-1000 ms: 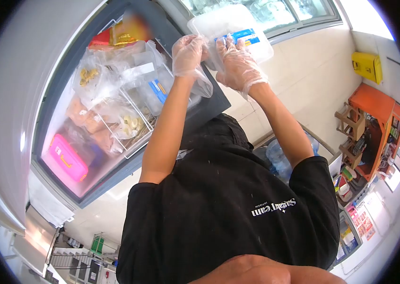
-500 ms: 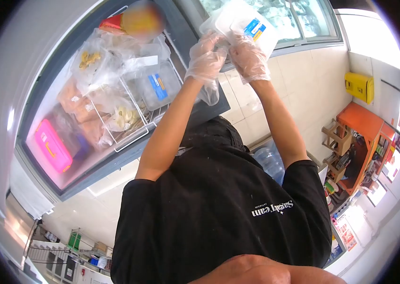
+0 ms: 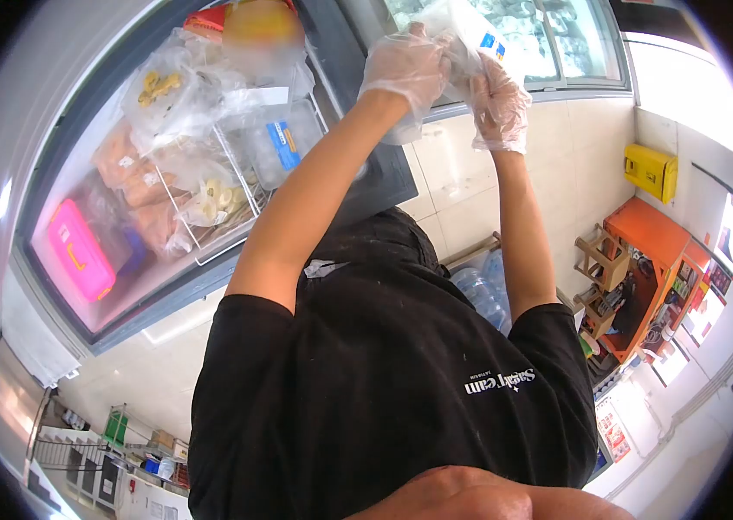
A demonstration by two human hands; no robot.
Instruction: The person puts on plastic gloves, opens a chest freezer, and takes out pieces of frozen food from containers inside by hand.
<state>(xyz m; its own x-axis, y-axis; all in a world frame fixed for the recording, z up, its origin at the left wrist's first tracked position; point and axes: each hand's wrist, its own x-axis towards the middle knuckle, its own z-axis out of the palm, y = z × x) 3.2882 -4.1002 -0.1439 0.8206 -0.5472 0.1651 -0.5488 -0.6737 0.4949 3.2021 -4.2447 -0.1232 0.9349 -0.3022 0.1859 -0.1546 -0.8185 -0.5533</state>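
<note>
Both hands wear loose clear plastic gloves, held out at the top of view. A translucent white plastic container (image 3: pixel 463 24) with a blue label, tilted, is between them. My right hand (image 3: pixel 502 102) grips its near right side, fingers closed by the label. My left hand (image 3: pixel 408 68) has its fingers curled at the container's left side; the back of the hand hides their exact hold. Beneath my left wrist shows a piece of clear plastic (image 3: pixel 405 130), kind unclear. To the left, a similar container with a blue label (image 3: pixel 282 143) rests inside the open chest freezer (image 3: pixel 145 321).
In the freezer are bagged foods (image 3: pixel 158 91), a white wire basket (image 3: pixel 236 163) and a pink box (image 3: pixel 81 251). A glass-topped case (image 3: pixel 587 39) stands ahead. To the right are a yellow box (image 3: pixel 651 172) and an orange shelf unit (image 3: pixel 652 230). Large clear bottles (image 3: pixel 481 293) stand near my body.
The container has tilted, showing less of its label. My hands have moved apart, the left turning over with its back toward me and the right shifting rightward. The view has shifted slightly.
</note>
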